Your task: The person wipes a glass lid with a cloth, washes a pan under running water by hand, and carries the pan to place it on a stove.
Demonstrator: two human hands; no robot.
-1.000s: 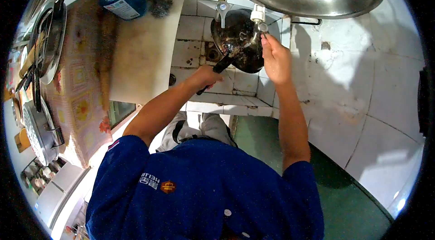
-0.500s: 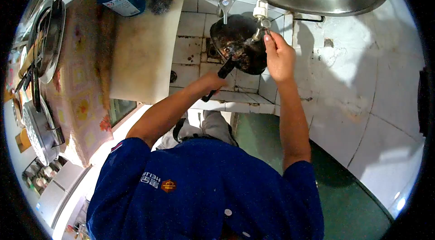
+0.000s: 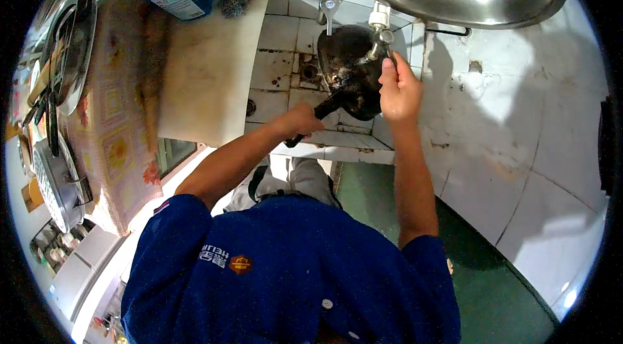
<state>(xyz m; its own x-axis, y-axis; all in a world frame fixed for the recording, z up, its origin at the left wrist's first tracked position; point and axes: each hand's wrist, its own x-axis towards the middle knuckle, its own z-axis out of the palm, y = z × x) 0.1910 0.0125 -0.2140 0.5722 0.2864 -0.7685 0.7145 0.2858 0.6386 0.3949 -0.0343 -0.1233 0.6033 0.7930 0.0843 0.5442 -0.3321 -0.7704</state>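
Left hand (image 3: 300,121) grips handle (image 3: 329,104) of pan (image 3: 344,49), right hand (image 3: 401,92) tap (image 3: 385,37) — slackened left hold could knock pan against sink's (image 3: 269,100) right edge.

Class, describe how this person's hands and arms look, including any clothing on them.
The left hand and right hand are bare, with no gloves visible. The left sleeve and right sleeve are short and dark blue, leaving the forearms uncovered. A small red-and-white mark shows near the left sleeve's edge.
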